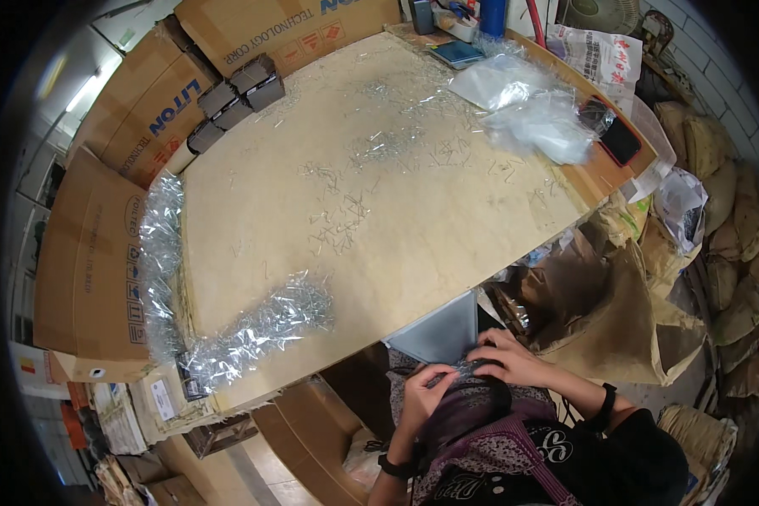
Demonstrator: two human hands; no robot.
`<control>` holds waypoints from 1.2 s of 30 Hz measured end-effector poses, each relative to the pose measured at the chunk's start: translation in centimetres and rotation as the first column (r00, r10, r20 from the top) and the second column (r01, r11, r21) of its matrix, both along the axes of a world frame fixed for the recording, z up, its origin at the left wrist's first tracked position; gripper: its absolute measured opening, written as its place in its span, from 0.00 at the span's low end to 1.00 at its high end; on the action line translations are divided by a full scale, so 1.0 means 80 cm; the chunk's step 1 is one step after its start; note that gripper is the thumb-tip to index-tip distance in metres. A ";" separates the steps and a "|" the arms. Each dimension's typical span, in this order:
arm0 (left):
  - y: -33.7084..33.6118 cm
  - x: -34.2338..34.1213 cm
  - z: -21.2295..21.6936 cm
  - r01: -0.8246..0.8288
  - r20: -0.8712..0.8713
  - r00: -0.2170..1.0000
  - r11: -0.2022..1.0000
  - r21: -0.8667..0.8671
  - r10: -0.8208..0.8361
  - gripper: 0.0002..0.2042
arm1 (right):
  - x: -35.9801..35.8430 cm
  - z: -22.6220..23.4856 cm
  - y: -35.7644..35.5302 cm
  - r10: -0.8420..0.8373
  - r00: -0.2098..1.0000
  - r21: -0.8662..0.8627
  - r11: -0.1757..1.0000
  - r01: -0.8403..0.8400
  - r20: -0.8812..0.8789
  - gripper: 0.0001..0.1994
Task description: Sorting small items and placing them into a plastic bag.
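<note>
My left hand (428, 393) and my right hand (512, 361) are close together over my lap, just off the table's front edge. Both have bent fingers closing at a small dark, shiny strip or cluster (465, 368); its kind is too small to make out, and the fingers partly cover it. Right behind them a light grey flat tray or panel (440, 331) leans between my lap and the table edge. On the table (430, 253), to the left of my hands, lies a heap of shiny, thin bent pieces (266, 331) that look like wire or clear pins.
More shiny pieces (162, 253) line the table's left edge, and others lie scattered across the top. Cardboard boxes (93, 261) wall the left and back, with dark grey blocks (257, 83) beside them. Clear plastic bags (535, 118) and a phone (620, 142) lie at right, above an open brown sack (616, 329).
</note>
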State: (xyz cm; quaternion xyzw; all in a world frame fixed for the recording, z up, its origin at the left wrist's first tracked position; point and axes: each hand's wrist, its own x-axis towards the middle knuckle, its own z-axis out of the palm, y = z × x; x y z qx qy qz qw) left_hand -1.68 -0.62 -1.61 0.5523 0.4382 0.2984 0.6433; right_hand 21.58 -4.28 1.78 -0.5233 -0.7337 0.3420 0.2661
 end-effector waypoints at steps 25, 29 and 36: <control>0.012 -0.021 0.067 0.111 0.266 0.963 0.970 -0.216 -0.051 0.34 | -0.008 0.037 0.028 -0.076 0.890 -0.230 0.973 -0.033 -0.449 0.10; 0.042 -0.009 0.084 0.178 0.253 0.957 0.974 -0.139 -0.139 0.25 | -0.020 0.068 0.053 0.014 0.883 -0.053 0.998 -0.044 -0.469 0.12; 0.066 -0.009 0.093 0.131 0.351 0.934 0.979 -0.156 -0.070 0.15 | -0.027 0.110 0.112 0.159 0.972 0.263 0.958 -0.110 -0.173 0.17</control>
